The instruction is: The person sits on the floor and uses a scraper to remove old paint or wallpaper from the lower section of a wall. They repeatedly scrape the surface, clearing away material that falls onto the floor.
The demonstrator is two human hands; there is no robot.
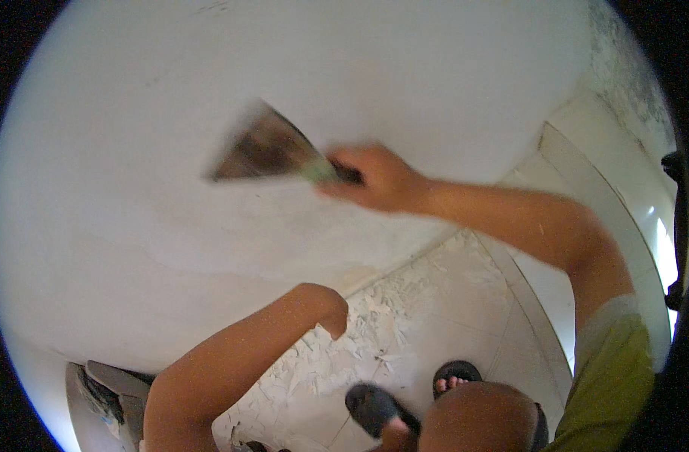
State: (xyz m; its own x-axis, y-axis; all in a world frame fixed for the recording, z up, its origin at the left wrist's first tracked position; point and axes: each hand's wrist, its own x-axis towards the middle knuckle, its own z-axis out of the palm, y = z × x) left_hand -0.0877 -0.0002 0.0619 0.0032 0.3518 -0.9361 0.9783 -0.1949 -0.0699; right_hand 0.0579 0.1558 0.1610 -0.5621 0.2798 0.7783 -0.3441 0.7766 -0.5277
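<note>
My right hand (375, 175) is closed around the dark handle of a wide scraper (265, 144). Its triangular metal blade is stained brown and points left, blurred, in front of the white wall (152, 226). A greenish patch shows where blade and handle meet. Lower down, my left hand (327, 311) is bent at the wrist near the foot of the wall; its fingers are mostly hidden, and I cannot tell if it holds anything.
Pale peeled flakes (372, 316) litter the tiled floor (457, 316) along the wall. My feet wear dark sandals (372, 407). A grey object (118, 384) stands at the lower left. A curved-looking ledge (581, 164) runs down the right, beside a stained wall patch (632, 73).
</note>
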